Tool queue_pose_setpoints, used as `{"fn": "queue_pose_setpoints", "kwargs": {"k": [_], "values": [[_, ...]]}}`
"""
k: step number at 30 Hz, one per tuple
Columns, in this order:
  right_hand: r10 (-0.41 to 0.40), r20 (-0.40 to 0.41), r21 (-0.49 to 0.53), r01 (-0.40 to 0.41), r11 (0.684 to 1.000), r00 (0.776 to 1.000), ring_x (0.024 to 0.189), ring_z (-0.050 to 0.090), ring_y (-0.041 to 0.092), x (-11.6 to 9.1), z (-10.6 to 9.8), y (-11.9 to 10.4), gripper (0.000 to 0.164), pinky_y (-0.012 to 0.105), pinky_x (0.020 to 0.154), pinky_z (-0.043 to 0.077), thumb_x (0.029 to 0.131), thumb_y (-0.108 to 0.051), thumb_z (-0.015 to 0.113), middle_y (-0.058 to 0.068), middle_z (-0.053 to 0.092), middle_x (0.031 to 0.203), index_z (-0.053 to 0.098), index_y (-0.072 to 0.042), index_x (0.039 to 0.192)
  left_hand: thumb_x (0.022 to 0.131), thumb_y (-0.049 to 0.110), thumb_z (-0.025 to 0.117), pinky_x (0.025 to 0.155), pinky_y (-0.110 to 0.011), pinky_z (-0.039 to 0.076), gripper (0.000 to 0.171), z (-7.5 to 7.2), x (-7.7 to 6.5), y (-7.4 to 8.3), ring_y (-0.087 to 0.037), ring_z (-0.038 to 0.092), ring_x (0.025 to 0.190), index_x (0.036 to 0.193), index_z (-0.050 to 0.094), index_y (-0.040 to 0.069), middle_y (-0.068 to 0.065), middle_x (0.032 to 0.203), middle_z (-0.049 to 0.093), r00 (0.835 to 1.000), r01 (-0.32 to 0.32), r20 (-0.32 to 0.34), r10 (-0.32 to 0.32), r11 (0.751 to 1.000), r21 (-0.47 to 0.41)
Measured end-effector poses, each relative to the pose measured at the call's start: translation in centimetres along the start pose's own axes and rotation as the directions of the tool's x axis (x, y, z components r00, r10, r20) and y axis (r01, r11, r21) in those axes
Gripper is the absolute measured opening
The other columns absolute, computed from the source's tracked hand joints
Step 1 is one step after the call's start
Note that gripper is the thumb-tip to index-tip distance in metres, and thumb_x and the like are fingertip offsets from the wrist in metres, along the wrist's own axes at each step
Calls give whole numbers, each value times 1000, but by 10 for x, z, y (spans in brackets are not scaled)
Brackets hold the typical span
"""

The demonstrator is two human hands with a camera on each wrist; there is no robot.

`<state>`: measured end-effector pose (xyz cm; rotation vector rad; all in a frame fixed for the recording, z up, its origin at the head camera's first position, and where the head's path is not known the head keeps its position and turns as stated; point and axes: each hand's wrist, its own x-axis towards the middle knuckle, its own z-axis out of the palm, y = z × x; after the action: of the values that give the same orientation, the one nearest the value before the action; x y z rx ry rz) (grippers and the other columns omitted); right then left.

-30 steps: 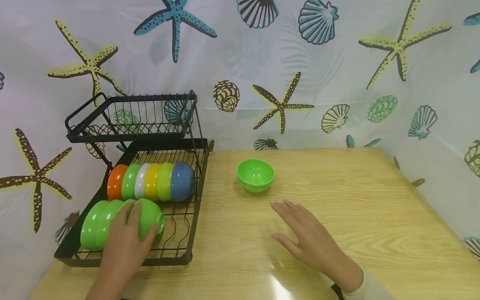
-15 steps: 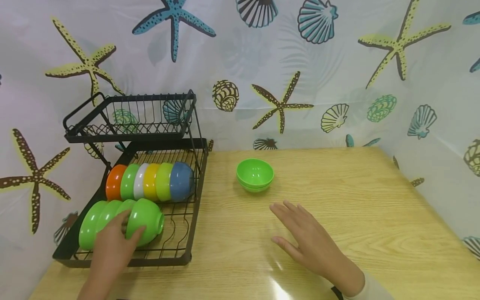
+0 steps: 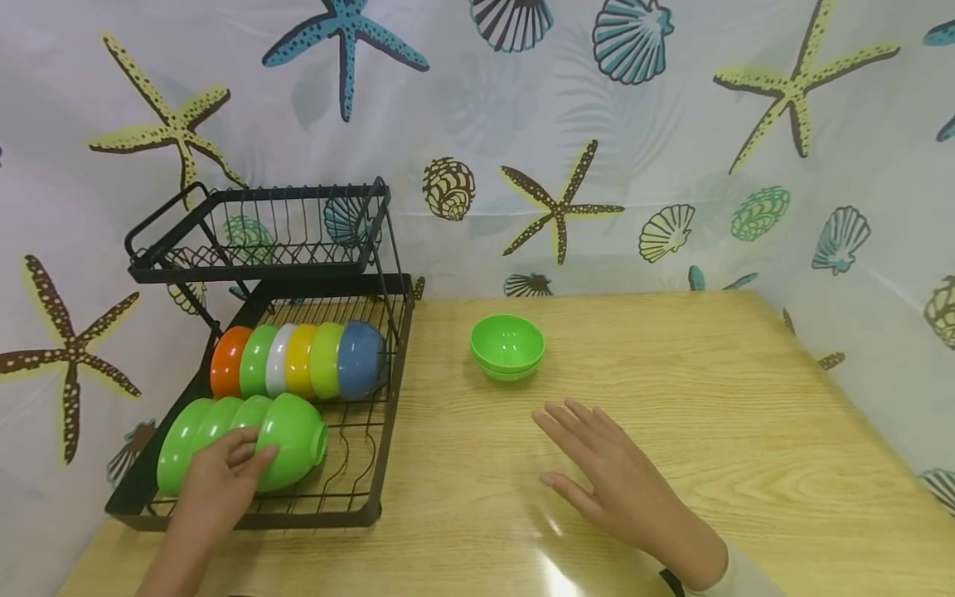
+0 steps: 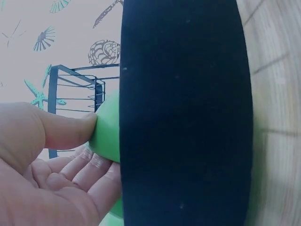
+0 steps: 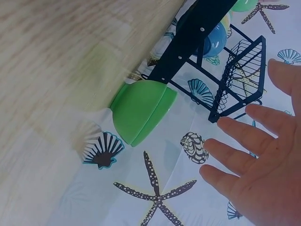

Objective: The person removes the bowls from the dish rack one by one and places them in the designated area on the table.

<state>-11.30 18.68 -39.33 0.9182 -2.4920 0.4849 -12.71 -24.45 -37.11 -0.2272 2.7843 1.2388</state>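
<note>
Printed cloth (image 3: 477,99) backs a rack (image 3: 246,521) of bowls (image 3: 298,361), and I see the left hand (image 3: 218,477) pinching a green bowl (image 3: 293,444), right hand (image 3: 615,485) outstretched.

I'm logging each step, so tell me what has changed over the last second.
The left hand slid left and slightly back, and now pinches the rightmost green bowl in the front row. The right hand, black rack and stacked bowls stayed put.
</note>
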Motion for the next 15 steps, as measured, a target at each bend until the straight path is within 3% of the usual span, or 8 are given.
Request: {"fn": "queue_pose_setpoints", "kwargs": {"k": [5,15], "values": [[6,19,-10,-5,1000,1000,130,45,35,0,0,0,59,59,105,36,95,-42,57,9,50,141,43,-14,144,100,32,52,95,-51,48,61,-1,1,0,-48,46,123,141,35,-11,-35,136,43,999,40,9,-40,999,-34],[-1,30,-16,2,1000,1000,132,43,35,-1,1,1,59,59,105,36,94,-42,58,9,48,143,44,-14,144,99,34,51,99,-52,44,64,-2,3,-2,-48,42,127,141,33,-11,-36,138,39,998,61,10,-60,996,-71]]}}
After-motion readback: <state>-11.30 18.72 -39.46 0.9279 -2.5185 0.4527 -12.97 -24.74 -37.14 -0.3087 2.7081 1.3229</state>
